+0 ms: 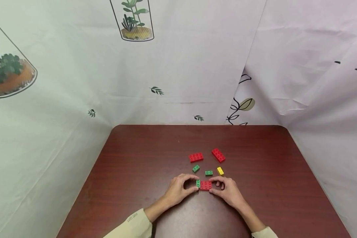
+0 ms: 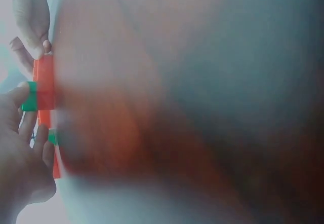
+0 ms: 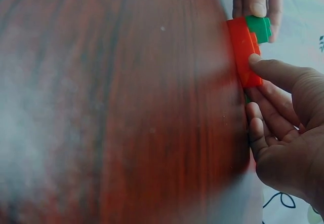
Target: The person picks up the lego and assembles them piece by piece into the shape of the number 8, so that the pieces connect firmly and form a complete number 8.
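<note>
In the head view a red brick (image 1: 206, 185) lies on the table near the person. A small green brick (image 1: 198, 183) sits across its left end, on top of it, as the right wrist view shows with the green brick (image 3: 259, 29) raised above the red one (image 3: 245, 51). The left hand (image 1: 178, 190) pinches the green brick between thumb and index finger. From the other side, the right hand (image 1: 228, 191) holds the red brick's right end between thumb and index finger, its other fingers loosely bent.
Beyond the hands lie a red brick (image 1: 196, 157) and a second, slanted red brick (image 1: 218, 155). Nearer are a green brick (image 1: 196, 168), another green brick (image 1: 209, 173) and a yellow brick (image 1: 220, 171). Printed white cloth (image 1: 181, 66) surrounds the brown table (image 1: 137, 158) at back and sides.
</note>
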The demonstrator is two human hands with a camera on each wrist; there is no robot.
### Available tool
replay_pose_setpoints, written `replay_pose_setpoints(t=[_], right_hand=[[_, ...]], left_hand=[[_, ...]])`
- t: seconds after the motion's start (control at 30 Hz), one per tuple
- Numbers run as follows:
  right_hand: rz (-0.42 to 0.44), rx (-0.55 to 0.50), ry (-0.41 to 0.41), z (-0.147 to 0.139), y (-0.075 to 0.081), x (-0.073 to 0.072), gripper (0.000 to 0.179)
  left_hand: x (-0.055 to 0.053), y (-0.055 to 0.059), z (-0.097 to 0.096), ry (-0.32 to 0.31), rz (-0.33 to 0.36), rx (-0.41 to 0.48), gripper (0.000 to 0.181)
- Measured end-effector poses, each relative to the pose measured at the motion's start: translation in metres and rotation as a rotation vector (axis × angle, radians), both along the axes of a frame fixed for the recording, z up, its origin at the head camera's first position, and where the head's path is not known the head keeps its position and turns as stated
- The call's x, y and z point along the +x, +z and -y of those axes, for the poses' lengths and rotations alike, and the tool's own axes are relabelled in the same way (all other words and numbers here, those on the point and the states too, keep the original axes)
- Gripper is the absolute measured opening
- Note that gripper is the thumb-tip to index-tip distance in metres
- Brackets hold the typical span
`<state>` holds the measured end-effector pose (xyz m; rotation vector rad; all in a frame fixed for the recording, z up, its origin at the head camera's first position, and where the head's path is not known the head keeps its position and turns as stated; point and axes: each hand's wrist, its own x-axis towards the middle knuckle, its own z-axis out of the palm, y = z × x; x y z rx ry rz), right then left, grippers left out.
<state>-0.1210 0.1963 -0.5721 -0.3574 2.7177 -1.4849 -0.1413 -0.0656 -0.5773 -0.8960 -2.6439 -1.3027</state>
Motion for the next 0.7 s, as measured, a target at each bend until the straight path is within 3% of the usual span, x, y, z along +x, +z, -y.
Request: replay_pose_setpoints(t=[0.2, 0.4, 0.7], right_hand=[[0.003, -0.005, 0.016, -0.001, 0.000, 0.000, 0.030], [0.006, 0.015, 0.021, -0.002, 0.000, 0.001, 0.030], [0.043, -0.142, 0.008, -0.011, 0.006, 0.001, 0.026]], left_hand=[[-0.004, 0.000, 0.001, -0.044, 0.028, 0.019, 0.034], [-0.006, 0.000, 0.002, -0.042, 0.058, 0.013, 0.035], [-0.006, 0.000, 0.002, -0.038, 0.110, 0.029, 0.035]])
